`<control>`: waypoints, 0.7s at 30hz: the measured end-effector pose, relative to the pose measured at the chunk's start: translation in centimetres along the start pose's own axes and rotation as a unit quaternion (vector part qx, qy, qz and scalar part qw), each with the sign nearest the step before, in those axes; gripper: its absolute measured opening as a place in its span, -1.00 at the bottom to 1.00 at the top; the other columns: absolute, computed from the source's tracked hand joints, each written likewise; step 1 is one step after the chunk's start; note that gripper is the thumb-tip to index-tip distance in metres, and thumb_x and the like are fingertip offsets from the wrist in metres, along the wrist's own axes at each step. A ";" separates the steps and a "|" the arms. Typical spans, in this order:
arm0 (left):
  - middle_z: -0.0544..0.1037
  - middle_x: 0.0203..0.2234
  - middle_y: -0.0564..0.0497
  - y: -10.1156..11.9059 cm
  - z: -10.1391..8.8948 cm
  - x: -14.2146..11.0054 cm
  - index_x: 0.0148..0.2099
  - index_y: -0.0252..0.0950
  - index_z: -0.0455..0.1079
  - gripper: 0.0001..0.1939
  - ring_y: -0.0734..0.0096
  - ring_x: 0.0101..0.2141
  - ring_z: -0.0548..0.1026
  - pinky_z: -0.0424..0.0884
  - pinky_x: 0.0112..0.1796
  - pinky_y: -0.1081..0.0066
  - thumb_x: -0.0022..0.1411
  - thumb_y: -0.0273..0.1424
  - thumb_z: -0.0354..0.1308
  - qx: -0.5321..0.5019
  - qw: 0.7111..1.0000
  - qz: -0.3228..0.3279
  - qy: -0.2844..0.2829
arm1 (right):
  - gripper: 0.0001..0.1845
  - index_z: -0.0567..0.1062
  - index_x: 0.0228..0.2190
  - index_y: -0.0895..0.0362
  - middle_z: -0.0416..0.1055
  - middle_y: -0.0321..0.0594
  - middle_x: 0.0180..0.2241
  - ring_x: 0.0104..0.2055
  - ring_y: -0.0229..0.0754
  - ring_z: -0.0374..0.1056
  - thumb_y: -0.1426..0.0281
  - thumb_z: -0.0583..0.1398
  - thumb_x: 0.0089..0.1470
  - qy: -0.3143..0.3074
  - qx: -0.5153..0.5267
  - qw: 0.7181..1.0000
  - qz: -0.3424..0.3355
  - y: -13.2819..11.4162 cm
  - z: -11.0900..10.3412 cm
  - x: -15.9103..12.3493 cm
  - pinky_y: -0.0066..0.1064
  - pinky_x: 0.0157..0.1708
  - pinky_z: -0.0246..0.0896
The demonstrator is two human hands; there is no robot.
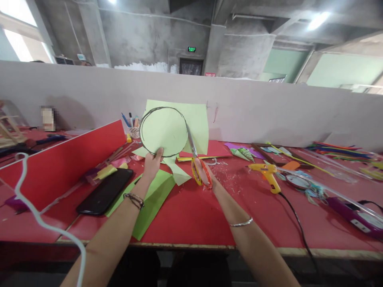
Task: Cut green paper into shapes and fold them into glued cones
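Observation:
My left hand (153, 162) pinches the lower edge of a pale green sheet of paper (165, 131), thumb in front. A large circle is drawn on the sheet in dark line, and its left and lower edge is cut along the outline. A cut strip of the same paper hangs below, beside my hand. My right hand (204, 170) holds scissors (196, 157) with yellow and red handles. Their blades point up and meet the paper at the right side of the circle. How far the blades are apart is hard to tell.
Bright green paper (155, 203) and a black phone (105, 191) lie at left, near a red board (66, 163) and a white cable (38, 217). A yellow glue gun (268, 175) lies at right, with a purple power strip (356, 217) beyond. A pen cup (135, 131) stands behind.

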State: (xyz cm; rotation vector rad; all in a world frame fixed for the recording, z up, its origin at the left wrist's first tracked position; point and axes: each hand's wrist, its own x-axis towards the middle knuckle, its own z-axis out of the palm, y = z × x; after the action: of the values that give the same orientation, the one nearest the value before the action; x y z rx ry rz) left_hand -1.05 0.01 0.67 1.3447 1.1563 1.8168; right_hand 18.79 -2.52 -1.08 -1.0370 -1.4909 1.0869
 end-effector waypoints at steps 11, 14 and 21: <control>0.21 -0.76 0.15 -0.5 0.1 0.2 -0.57 -0.32 0.25 -0.63 0.61 -0.69 0.15 0.13 -0.65 0.54 -0.05 -0.10 0.16 -0.019 0.999 -0.039 0.021 | -0.51 0.18 -0.57 0.11 0.02 -0.42 -0.74 -0.75 -0.41 -0.06 -0.09 -0.02 -0.06 0.013 0.010 1.000 0.017 -0.4 0.1 -0.5 -0.52 -0.80 -0.11; 0.21 -0.74 0.16 -0.7 0.1 0.3 -0.57 -0.30 0.23 -0.64 0.60 -0.67 0.19 0.15 -0.64 0.54 -0.03 -0.11 0.14 -0.042 0.995 -0.060 0.072 | -0.51 0.20 -0.56 0.11 0.01 -0.43 -0.76 -0.76 -0.41 -0.07 -0.08 -0.01 -0.06 0.024 0.006 1.000 0.018 -0.3 0.2 -0.4 -0.52 -0.80 -0.12; 0.46 -0.54 0.03 -0.7 0.7 -0.3 -0.41 -0.31 0.38 -0.79 0.44 -0.45 0.41 0.33 -0.39 0.48 -0.09 -0.28 0.23 -0.052 0.998 -0.033 0.008 | -0.48 0.15 -0.59 0.10 -0.01 -0.46 -0.79 -0.79 -0.41 -0.06 -0.12 -0.03 -0.08 -0.003 0.017 1.000 0.018 0.2 0.9 -0.3 -0.52 -0.82 -0.13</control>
State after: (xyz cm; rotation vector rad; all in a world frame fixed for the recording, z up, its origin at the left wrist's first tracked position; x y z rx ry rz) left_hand -0.31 0.24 -0.04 1.2213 1.0867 1.8187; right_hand 17.99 -2.86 -1.40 -1.0420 -1.4577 1.1375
